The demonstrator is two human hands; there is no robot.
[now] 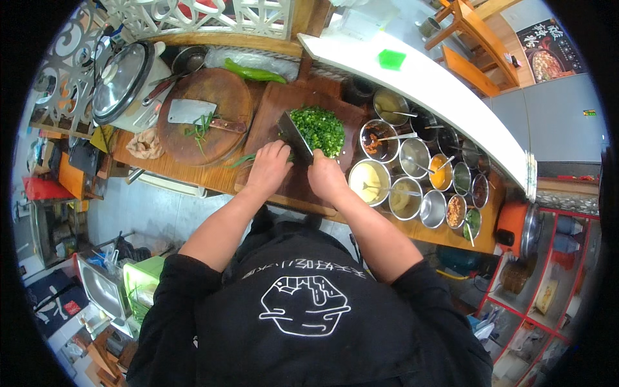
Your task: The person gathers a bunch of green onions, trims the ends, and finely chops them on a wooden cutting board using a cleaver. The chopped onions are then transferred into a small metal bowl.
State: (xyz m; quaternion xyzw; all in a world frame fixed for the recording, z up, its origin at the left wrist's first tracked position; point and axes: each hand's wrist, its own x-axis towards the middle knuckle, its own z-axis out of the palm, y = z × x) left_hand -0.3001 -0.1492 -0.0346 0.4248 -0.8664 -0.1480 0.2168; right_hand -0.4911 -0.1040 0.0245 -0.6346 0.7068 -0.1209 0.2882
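My right hand (327, 175) is closed round the handle of a wide kitchen knife (296, 137), its blade standing on edge on a dark wooden cutting board (267, 122). Just left of the blade, my left hand (271, 168) has its fingers curled down over green onions (243, 160), whose long leaves stick out on its left side. Most of that bunch is hidden under the hand. A heap of chopped green onions (319, 131) lies against the far right side of the blade.
A round chopping block (213, 87) at left carries a cleaver (191, 111) and green scraps. Beyond are a green pepper (255, 72) and a lidded pot (122, 80). Several metal bowls (369, 182) of seasonings crowd the right, under a white ledge (445, 90). A crumpled cloth (146, 144) lies left.
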